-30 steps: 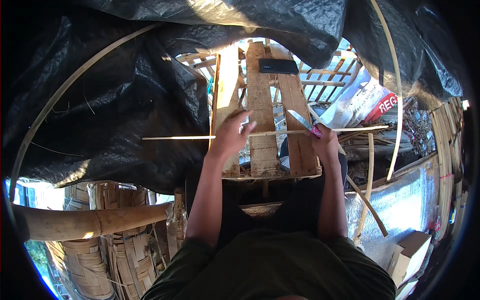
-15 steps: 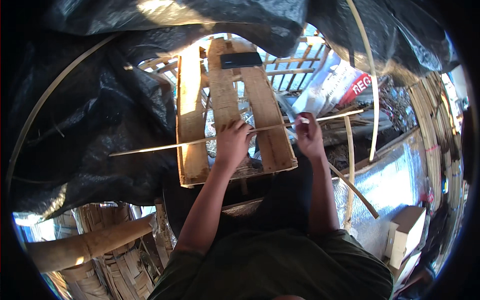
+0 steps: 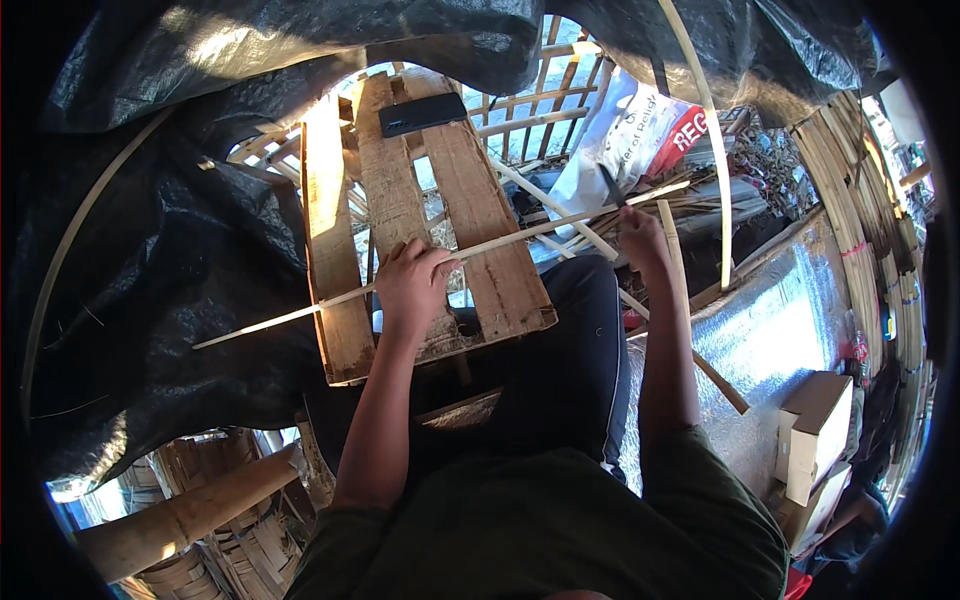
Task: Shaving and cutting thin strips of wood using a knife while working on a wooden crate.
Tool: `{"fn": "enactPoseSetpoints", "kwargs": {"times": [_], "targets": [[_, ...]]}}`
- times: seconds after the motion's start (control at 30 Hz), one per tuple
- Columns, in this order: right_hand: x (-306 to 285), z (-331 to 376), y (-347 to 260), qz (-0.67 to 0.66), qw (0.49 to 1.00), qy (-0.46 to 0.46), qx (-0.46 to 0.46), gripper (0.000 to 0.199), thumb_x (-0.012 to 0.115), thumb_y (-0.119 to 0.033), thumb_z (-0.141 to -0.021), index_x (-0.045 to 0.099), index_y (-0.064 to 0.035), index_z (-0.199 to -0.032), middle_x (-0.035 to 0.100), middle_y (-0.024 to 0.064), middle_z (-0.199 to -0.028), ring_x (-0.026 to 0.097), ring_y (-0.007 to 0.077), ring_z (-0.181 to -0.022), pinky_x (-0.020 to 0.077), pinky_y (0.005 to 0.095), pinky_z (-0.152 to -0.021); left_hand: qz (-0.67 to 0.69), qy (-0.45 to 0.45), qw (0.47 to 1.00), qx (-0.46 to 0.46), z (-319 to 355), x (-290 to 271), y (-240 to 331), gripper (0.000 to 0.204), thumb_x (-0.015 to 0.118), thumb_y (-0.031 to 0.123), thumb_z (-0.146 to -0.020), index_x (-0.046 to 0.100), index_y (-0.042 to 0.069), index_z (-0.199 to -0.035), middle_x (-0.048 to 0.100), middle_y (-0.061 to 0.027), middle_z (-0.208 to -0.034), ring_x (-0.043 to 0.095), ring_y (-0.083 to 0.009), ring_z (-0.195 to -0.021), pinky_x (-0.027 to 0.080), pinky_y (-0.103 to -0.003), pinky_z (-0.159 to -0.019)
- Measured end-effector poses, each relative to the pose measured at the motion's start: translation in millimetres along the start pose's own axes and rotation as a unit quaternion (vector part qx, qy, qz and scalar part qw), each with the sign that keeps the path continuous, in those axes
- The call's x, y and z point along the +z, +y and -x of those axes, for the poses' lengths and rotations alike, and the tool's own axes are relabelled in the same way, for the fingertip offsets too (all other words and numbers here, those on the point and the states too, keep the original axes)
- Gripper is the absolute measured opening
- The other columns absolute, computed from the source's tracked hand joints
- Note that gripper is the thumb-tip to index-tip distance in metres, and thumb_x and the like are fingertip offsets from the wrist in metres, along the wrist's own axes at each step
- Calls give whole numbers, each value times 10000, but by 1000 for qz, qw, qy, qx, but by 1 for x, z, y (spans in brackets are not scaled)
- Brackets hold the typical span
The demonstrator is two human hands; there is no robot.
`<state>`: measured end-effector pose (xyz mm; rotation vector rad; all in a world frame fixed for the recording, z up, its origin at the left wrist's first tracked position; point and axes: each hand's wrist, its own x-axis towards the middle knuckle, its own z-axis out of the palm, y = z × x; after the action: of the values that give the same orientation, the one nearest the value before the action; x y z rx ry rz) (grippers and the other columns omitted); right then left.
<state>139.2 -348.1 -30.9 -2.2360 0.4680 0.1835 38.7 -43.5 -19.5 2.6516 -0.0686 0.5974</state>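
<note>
A long, thin bamboo strip (image 3: 540, 229) lies slantwise over a slatted wooden bench (image 3: 490, 265) in front of me. My left hand (image 3: 412, 285) is closed around the strip and rests at the bench's middle slat. To the right of the bench, my right hand (image 3: 645, 243) grips a knife (image 3: 611, 186). Its dark blade points up and away, close to the strip's right end; whether the two touch I cannot tell. The knife's handle is hidden in my fist.
On the bench's far end lies a black phone (image 3: 422, 114). A white and red sack (image 3: 630, 140) sits beyond my right hand, near loose bamboo pieces. Black plastic sheeting (image 3: 180, 250) hangs at the left. White boxes (image 3: 815, 440) stand at the lower right.
My right hand has turned and moved slightly right and up, bringing the knife blade into clear sight. The strip is tilted more steeply. The whole view has shifted, with the bench further left.
</note>
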Motion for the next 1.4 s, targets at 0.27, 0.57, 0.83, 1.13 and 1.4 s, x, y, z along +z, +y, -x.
{"fn": "enactPoseSetpoints", "kwargs": {"times": [0.27,0.57,0.83,1.13,1.4], "targets": [[3,-7,10,34,991,78,-99,406,455,-288,-992,655,49,-887,658,287,-809,676,422,-812,513,504,-721,9,2,1000,1,1,-2,1,194,777,265,-775,749,111,-889,605,-59,-776,616,-265,-789,489,-393,-670],[0,1,3,14,999,22,-39,402,445,-320,-1006,668,14,-1010,680,195,-730,699,305,-641,532,415,-511,13,5,1000,1,2,-4,2,182,767,274,-788,744,126,-891,599,-64,-779,612,-272,-769,489,-398,-676],[22,-1,12,7,988,-27,-150,451,425,-368,-1015,661,9,-939,631,168,-655,617,275,-490,491,410,-461,-1,-2,1000,-5,3,-8,0,190,762,303,-795,754,141,-893,597,-68,-770,614,-278,-798,489,-404,-691],[27,16,1,98,966,29,-238,351,483,-269,-986,656,35,-959,657,303,-840,627,501,-864,490,549,-780,19,-11,1000,-6,5,-7,-4,219,751,347,-796,755,143,-877,641,-43,-807,638,-263,-816,498,-391,-708],[22,11,-3,34,983,-132,-126,411,426,-292,-1003,648,53,-973,657,206,-730,637,270,-544,502,404,-463,19,3,1000,-7,7,-7,-4,199,741,341,-803,757,153,-867,600,-65,-770,621,-280,-806,486,-408,-715]]}}
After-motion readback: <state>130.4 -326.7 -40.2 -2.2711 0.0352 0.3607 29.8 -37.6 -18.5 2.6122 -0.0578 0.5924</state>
